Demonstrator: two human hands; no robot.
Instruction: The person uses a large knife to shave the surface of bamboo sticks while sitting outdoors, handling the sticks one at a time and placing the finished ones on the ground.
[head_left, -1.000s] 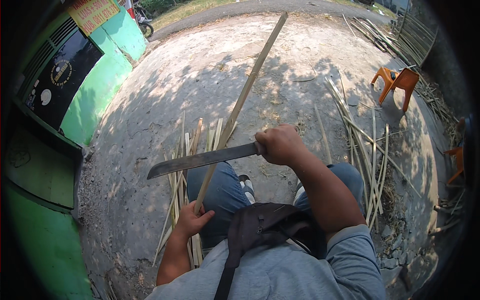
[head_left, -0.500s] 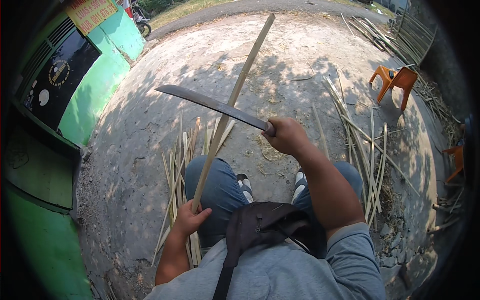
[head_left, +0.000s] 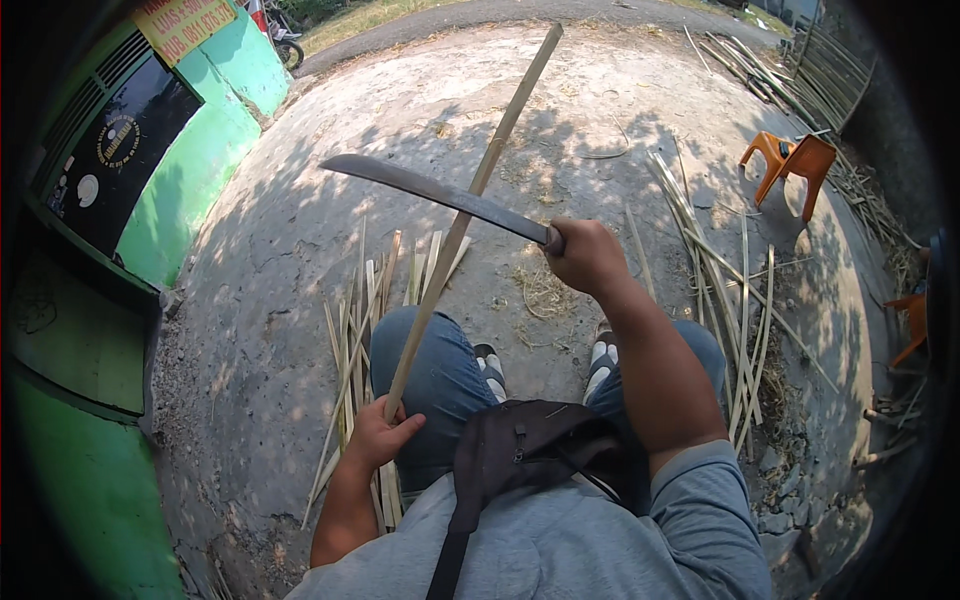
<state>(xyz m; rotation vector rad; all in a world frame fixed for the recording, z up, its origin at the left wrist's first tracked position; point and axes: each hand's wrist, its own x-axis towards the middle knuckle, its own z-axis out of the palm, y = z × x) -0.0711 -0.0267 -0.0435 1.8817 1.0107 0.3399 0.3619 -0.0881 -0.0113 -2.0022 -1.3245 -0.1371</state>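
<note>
My left hand point(head_left: 380, 436) is closed round the near end of a long bamboo strip point(head_left: 513, 112), which slants up and away to the right over my left knee. In my right hand point(head_left: 588, 260) is the handle of a machete point(head_left: 432, 192). Its long dark blade points to the far left and crosses the strip about midway. Whether the edge touches the strip I cannot tell. Beside my left leg lies a bundle of split bamboo strips point(head_left: 350, 355), partly hidden by my knee and left arm.
More bamboo strips point(head_left: 742, 330) lie on the ground at my right. Farther right stands an orange plastic chair point(head_left: 805, 160) with small things on it. Bamboo poles point(head_left: 750, 70) are piled at the far right. A green wall point(head_left: 190, 215) runs along the left.
My right hand has moved slightly right and away from me, taking the machete along the strip toward its far end. The strip's far end has shifted a little right; my left hand stays put.
</note>
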